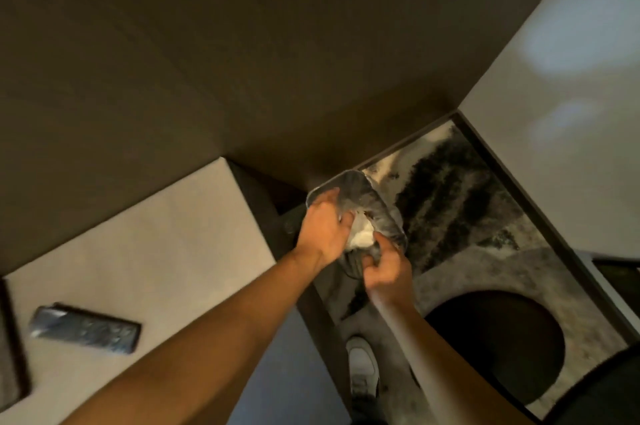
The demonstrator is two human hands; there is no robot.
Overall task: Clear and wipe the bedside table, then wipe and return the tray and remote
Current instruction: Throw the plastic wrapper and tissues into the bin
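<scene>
Dim warm light. Dark brown wall [207, 44] up top; pale wall [571, 78] to its right, patterned grey-black rug [485, 234] below that, pale bed [156, 234] left of rug.

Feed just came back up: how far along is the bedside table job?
Done, apparently: the remote lies off on the pale surface. In hand: both hands hold the tray up, the left hand gripping it, the right hand working a white cloth on it. Left: returning tray and remote. The table is not clearly visible.
</scene>
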